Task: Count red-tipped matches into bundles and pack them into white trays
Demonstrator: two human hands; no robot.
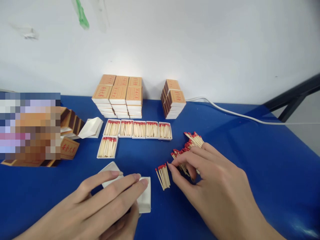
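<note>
A small bundle of matches (163, 175) with red heads lies on the blue bench (250, 160), just in front of the person and a little right of centre. The right hand (215, 190) curls over a pile of loose matches (193, 140) beside it, its forefinger tip just beside the bundle's heads. A few sticks show between thumb and fingers, but it is not clear whether they are gripped. The left hand (100, 203) lies with its fingers nearly straight across an empty white tray (145, 198) and its thumb tucked underneath, closed lightly on it. The tray sits just left of the bundle, not touching it.

Open bench lies to the right of the right hand and between the hands and a row of filled trays (137, 129) farther back. One more filled tray (107, 147) sits apart, below the row's left end. Folded white tray blanks (92, 128) lie to the left of the row.

Behind these, against a plain white wall (200, 50), stand a broad stack of matchboxes (120, 96) and a smaller stack (173, 99). A white cable (237, 115) runs along the bench's far right, near a dark metal frame (292, 100).

At the left, a blurred patch hides part of a heap of boxes (68, 146). Both forearms are cut off by the lower edge.
</note>
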